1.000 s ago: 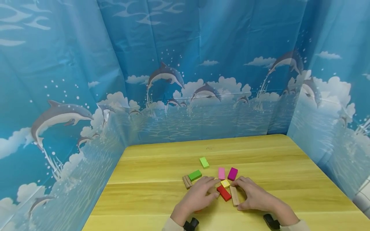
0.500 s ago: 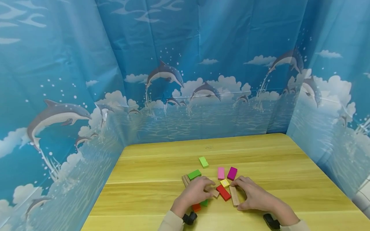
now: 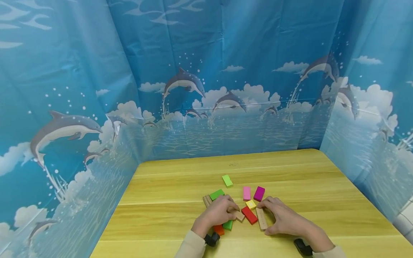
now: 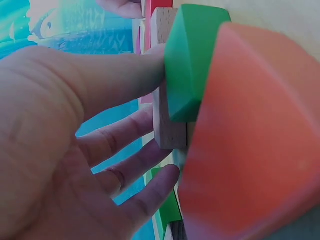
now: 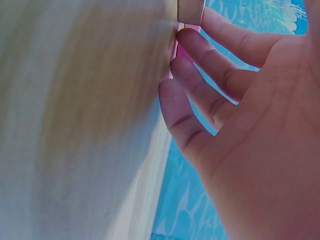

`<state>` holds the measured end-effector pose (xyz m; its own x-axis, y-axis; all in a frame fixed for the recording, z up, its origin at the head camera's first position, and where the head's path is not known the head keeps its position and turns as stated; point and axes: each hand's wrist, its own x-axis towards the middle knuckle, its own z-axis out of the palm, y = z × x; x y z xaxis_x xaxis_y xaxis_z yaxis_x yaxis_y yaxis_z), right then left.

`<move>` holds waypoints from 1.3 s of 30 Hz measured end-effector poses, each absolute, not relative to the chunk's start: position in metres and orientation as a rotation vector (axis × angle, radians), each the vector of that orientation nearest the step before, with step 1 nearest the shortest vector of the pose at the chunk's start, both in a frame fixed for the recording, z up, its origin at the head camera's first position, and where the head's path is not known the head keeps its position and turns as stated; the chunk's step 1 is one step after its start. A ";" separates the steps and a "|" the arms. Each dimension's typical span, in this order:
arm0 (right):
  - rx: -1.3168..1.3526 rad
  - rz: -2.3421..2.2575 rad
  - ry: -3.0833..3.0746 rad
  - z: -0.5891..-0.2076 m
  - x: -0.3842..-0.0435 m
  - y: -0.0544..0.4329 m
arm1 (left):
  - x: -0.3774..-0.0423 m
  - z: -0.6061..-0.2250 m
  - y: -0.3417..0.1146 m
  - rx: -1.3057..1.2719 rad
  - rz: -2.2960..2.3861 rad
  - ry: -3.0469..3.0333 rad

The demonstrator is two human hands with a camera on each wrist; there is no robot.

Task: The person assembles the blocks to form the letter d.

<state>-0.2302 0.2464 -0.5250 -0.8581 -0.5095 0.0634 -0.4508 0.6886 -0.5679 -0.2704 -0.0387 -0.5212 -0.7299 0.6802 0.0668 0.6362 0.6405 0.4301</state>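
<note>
My left hand (image 3: pixel 217 214) pinches a plain wooden block (image 3: pixel 239 215) between thumb and fingers. In the left wrist view the thumb lies on one face of this wooden block (image 4: pixel 169 132), with fingers behind it. A green block (image 4: pixel 192 55) and an orange-red block (image 4: pixel 250 140) stand close below that hand. My right hand (image 3: pixel 287 218) spans another wooden block (image 3: pixel 261 219), index finger at its far end and thumb at its near end. Its thumb is hidden in the right wrist view. Between the hands lie a red block (image 3: pixel 249 215) and a small yellow block (image 3: pixel 250 204).
Farther back on the wood-grain table (image 3: pixel 155 222) lie a lime block (image 3: pixel 227 181), a pink block (image 3: pixel 246 193) and a magenta block (image 3: pixel 259 194). Beyond my left hand are a green block (image 3: pixel 217 194) and a brownish block (image 3: pixel 207 201). A dolphin-print curtain (image 3: pixel 206 139) surrounds the table.
My left hand has drawn slightly left and its fingers have closed in, so the pinched wooden block and the green and orange-red blocks by the wrist now show. My right hand stays put.
</note>
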 end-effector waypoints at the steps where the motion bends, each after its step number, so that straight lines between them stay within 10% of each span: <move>1: -0.796 -0.902 2.793 -0.525 -0.230 0.246 | -0.271 -0.522 -0.039 1.116 0.660 2.755; 39: -0.794 -0.899 2.797 -0.525 -0.231 0.247 | -0.269 -0.512 -0.032 1.057 0.802 2.756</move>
